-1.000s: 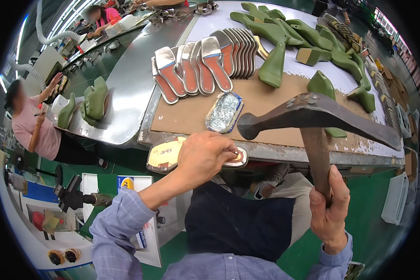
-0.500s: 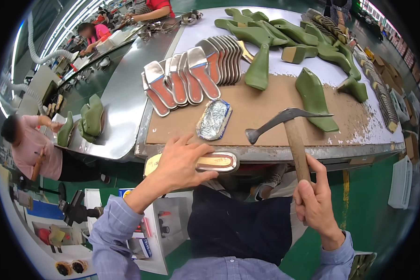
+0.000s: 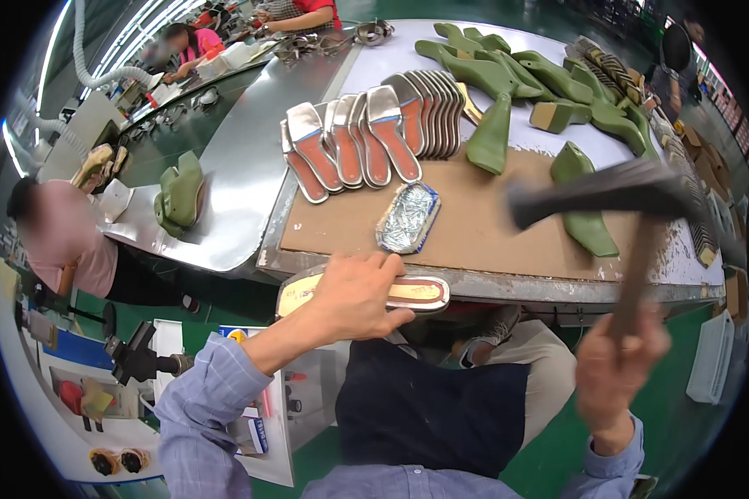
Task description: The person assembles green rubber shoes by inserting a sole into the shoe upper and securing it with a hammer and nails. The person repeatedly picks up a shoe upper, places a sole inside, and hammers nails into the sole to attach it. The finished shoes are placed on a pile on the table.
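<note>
At the near edge of the worktop (image 3: 474, 287), the left hand (image 3: 354, 295) pressed flat on a silver sandal sole (image 3: 416, 293) to steady it, while the right hand (image 3: 616, 366) gripped a blurred, apparently raised hammer (image 3: 607, 195)

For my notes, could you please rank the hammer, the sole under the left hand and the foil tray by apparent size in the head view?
1. hammer, though blurred and nearer the camera
2. sole, partly covered
3. foil tray
</note>
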{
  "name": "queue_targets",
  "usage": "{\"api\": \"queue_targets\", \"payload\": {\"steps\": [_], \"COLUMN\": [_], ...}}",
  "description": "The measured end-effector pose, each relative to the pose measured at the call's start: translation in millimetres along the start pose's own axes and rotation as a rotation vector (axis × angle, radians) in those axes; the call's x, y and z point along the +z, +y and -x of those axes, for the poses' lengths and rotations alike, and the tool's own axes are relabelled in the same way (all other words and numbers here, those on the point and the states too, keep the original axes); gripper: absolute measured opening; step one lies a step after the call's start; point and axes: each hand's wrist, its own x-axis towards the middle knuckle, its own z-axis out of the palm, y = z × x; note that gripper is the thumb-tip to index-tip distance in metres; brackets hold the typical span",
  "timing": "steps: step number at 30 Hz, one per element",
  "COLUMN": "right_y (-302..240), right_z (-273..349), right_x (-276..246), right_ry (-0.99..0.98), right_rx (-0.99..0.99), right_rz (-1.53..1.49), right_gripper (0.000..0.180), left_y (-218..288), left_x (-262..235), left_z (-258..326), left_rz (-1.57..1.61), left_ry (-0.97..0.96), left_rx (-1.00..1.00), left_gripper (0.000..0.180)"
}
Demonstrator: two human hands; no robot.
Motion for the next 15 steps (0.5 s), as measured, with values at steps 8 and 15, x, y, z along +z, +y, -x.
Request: {"api": "queue_targets", "payload": {"steps": [8,15], "right_y": [-14,9], "right_z": [-25,0], "right_x": [-7,39], "right_ry": [0.020,-0.279], "right_rx": [0.026,0.355], "right_rz": [0.323,0.186], "right_gripper": [0.043,0.043], "left_y": [-1,4], "left_x": [4,3], "left_z": [7,1], "left_rz": [-0.030,-0.027], "left_ry": [-0.012,0.009], "left_rx": [-0.044,-0.003], "left_gripper": [0.057,0.059]}}
